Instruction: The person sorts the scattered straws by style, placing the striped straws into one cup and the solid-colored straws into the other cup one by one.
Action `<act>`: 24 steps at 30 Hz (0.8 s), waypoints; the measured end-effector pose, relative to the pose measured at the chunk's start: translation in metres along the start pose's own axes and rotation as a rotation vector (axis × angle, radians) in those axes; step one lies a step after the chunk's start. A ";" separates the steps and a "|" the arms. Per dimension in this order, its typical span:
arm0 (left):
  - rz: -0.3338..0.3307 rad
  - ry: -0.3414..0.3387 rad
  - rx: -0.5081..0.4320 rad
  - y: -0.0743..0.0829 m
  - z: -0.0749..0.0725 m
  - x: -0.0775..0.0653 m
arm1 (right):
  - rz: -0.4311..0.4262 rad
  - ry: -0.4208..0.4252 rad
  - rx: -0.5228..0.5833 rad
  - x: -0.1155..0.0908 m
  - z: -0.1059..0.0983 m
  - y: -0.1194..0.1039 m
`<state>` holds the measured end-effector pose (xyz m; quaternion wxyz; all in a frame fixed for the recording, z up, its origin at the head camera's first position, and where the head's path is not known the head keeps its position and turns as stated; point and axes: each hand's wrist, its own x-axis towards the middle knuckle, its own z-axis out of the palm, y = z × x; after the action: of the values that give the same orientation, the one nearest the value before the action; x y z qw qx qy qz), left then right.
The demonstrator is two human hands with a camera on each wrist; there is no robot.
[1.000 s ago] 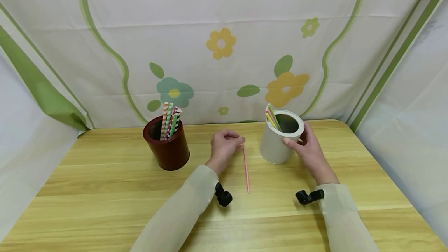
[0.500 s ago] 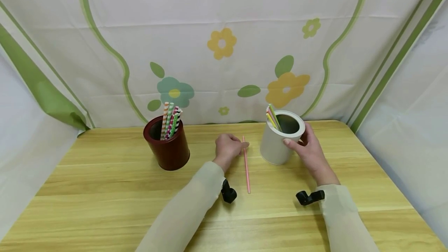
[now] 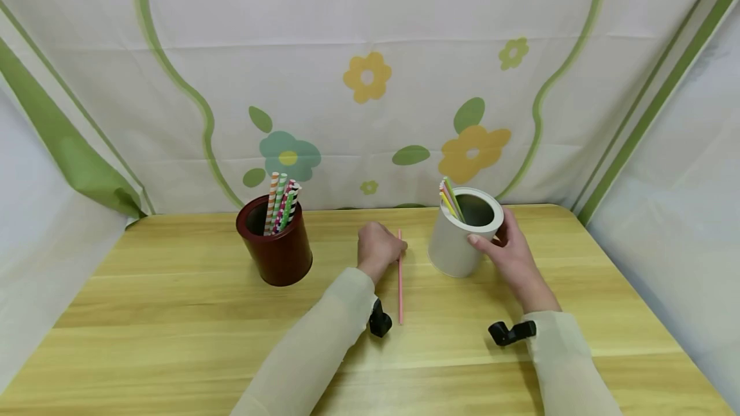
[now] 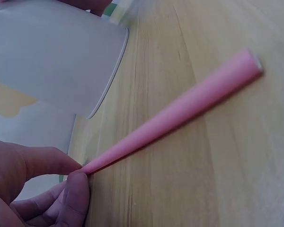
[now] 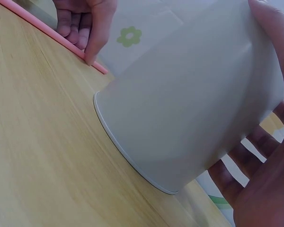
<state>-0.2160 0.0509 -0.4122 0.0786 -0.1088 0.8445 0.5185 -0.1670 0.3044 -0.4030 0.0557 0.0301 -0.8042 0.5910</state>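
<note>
Between thumb and fingers, my left hand [image 3: 378,248] pinches a pink straw [image 3: 400,294] near its far end. The straw lies along the tabletop, its near end pointing toward me; the left wrist view shows the pinch [image 4: 80,172] from close by. My right hand [image 3: 514,259] grips the light grey can [image 3: 455,249] on its right side, thumb at the front below the rim and fingers round the back. Several thin plain-coloured straws [image 3: 449,201], yellow, pink and green, lean inside this can. In the right wrist view the can [image 5: 189,104] fills the middle.
A dark red can [image 3: 283,259] stands on the left with several striped paper straws [image 3: 281,207] in it. The wooden table [image 3: 173,339] ends at a white flowered curtain [image 3: 318,101] behind; white cloth hangs at both sides.
My left hand has slid a little down the pink straw and closed its fingers on it. The straw's near end has swung slightly left. The right hand and light grey can stay put.
</note>
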 end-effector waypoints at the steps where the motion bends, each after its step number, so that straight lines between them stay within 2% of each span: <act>1: -0.001 0.005 0.003 0.000 0.001 0.000 | 0.001 0.000 0.000 0.000 0.000 0.000; 4: -0.013 0.021 0.019 0.004 -0.001 -0.006 | 0.002 0.000 -0.004 -0.001 -0.001 0.001; 11: -0.011 0.016 0.029 0.000 0.002 -0.003 | -0.004 -0.003 -0.006 0.000 -0.001 0.003; 13: -0.018 0.016 0.032 0.005 -0.001 -0.009 | -0.010 -0.004 -0.002 0.000 0.000 0.003; 17: -0.007 0.012 0.028 0.001 0.000 -0.006 | -0.006 -0.003 0.000 0.000 0.000 0.002; 20: -0.007 -0.002 -0.016 0.001 -0.003 -0.007 | 0.003 -0.002 -0.001 -0.001 0.000 0.002; 24: -0.021 -0.022 -0.129 0.001 -0.008 -0.011 | -0.001 0.003 0.007 -0.002 0.000 0.002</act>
<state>-0.2054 0.0452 -0.4050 0.0860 -0.1169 0.8074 0.5719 -0.1657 0.3049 -0.4056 0.0570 0.0301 -0.8020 0.5938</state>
